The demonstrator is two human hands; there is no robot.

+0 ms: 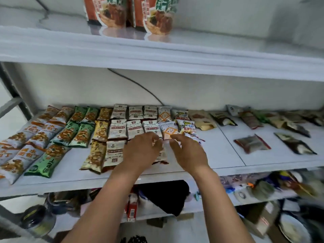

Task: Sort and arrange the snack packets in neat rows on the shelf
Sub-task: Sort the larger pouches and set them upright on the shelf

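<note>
L hand point(142, 151) resting over cream pkts point(117, 129), fingers curled, grip unclear | R hand point(188, 153) hovering half-open, holding nothing seen | snack pkts lying in rows on mid shelf point(228, 155), loose pkts point(252, 143) sitting at 3 o'clock.

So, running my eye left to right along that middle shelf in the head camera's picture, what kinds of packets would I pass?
White-and-orange long packets → green long packets → yellow-brown long packets → cream packets with red labels → white packets with an orange diamond → tan pouch → loose dark packets, unsorted.
</note>
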